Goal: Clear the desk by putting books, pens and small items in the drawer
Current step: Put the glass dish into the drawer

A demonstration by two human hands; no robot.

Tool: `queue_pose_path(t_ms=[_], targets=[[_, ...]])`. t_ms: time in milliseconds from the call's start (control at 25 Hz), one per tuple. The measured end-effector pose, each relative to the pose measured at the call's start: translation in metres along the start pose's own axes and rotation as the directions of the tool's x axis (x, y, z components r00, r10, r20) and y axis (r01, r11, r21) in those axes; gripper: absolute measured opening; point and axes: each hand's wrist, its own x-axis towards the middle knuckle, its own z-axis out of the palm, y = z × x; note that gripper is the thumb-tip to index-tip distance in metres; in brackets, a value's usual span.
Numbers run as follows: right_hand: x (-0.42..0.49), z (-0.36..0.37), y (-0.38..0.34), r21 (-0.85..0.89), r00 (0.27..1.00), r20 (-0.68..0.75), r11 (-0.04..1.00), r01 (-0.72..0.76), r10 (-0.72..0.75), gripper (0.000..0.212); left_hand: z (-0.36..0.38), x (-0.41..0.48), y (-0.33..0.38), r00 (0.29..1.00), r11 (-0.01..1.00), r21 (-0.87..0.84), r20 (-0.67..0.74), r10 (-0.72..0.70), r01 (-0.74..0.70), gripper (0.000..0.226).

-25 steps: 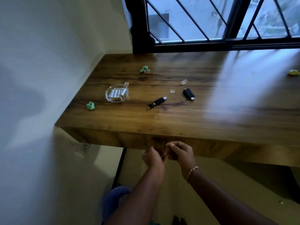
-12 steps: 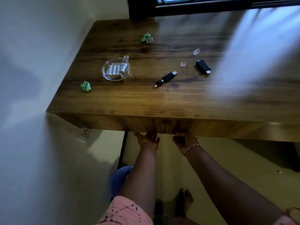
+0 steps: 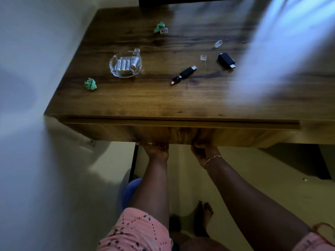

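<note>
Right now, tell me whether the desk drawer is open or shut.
Barely open: the drawer front juts slightly past the desk top, a dark seam between them. Left hand and right hand grip its lower edge.

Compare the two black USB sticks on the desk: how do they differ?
The slim stick is long and narrow; the stubby stick is shorter and wider. The slim stick has a red-orange tip at its near end; the stubby stick is black apart from its plug. The slim stick's plug points to the far right, the stubby stick's to the near right. Both lie flat on the desk with metal plugs bare.
</note>
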Motion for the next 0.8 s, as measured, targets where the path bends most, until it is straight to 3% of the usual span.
queue_pose_path(t_ms=[200, 280, 320, 360, 400, 480, 520, 600, 640, 680, 720, 760, 800], targets=[[-0.027, -0.022, 0.023, -0.133, 0.997, -0.077, 0.991, -0.011, 0.001, 0.027, -0.05, -0.008, -0.003, 0.999, 0.999, 0.047, 0.041, 0.0, -0.002, 0.08], [-0.051, -0.023, 0.038, -0.355, 0.997, -0.071, 0.933, -0.065, 0.043, 0.025, -0.07, -0.017, -0.002, 0.998, 0.998, 0.07, 0.065, -0.005, 0.0, 0.079], [-0.065, -0.021, 0.045, -0.557, 0.999, -0.022, 0.829, -0.053, 0.049, 0.023, -0.078, -0.022, -0.001, 0.998, 0.995, 0.097, 0.068, 0.001, -0.007, 0.077], [-0.084, -0.019, 0.049, -0.791, 0.998, 0.055, 0.611, 0.02, 0.039, 0.017, -0.087, -0.025, 0.001, 0.998, 0.991, 0.131, 0.059, 0.011, -0.019, 0.073], [-0.105, -0.015, 0.052, -0.939, 0.986, 0.161, 0.313, 0.144, 0.03, 0.006, -0.093, -0.032, 0.003, 1.0, 0.985, 0.169, 0.022, 0.01, -0.014, 0.065], [-0.146, -0.01, 0.052, -0.882, 0.915, 0.402, -0.25, 0.4, 0.046, 0.025, -0.104, -0.051, 0.006, 0.992, 0.92, 0.392, -0.122, 0.031, 0.02, 0.049], [-0.167, -0.006, 0.05, -0.773, 0.849, 0.527, -0.39, 0.5, 0.044, 0.03, -0.105, -0.068, 0.004, 0.986, 0.841, 0.538, -0.163, 0.042, 0.053, 0.043], [-0.204, 0.0, 0.045, -0.59, 0.648, 0.761, -0.459, 0.665, -0.04, 0.025, -0.099, -0.12, -0.006, 0.99, 0.719, 0.684, -0.129, -0.049, 0.125, 0.033], [-0.212, -0.001, 0.041, -0.531, 0.546, 0.829, -0.473, 0.703, -0.118, 0.021, -0.095, -0.146, -0.013, 0.998, 0.642, 0.764, -0.056, -0.032, 0.063, 0.029], [-0.213, -0.004, 0.037, -0.511, 0.472, 0.856, -0.489, 0.707, -0.211, 0.019, -0.091, -0.166, -0.017, 0.993, 0.541, 0.833, 0.096, 0.066, -0.116, 0.025], [-0.21, -0.006, 0.032, -0.521, 0.434, 0.853, -0.515, 0.681, -0.289, 0.018, -0.089, -0.181, -0.019, 0.902, 0.354, 0.833, 0.361, 0.238, -0.427, 0.021], [-0.203, -0.009, 0.027, -0.56, 0.449, 0.828, -0.535, 0.632, -0.336, 0.018, -0.09, -0.187, -0.016, 0.7, 0.084, 0.727, 0.615, 0.362, -0.682, 0.016], [-0.196, -0.011, 0.022, -0.604, 0.499, 0.794, -0.549, 0.577, -0.349, 0.02, -0.087, -0.185, -0.012, 0.478, -0.189, 0.58, 0.783, 0.398, -0.793, 0.018]])
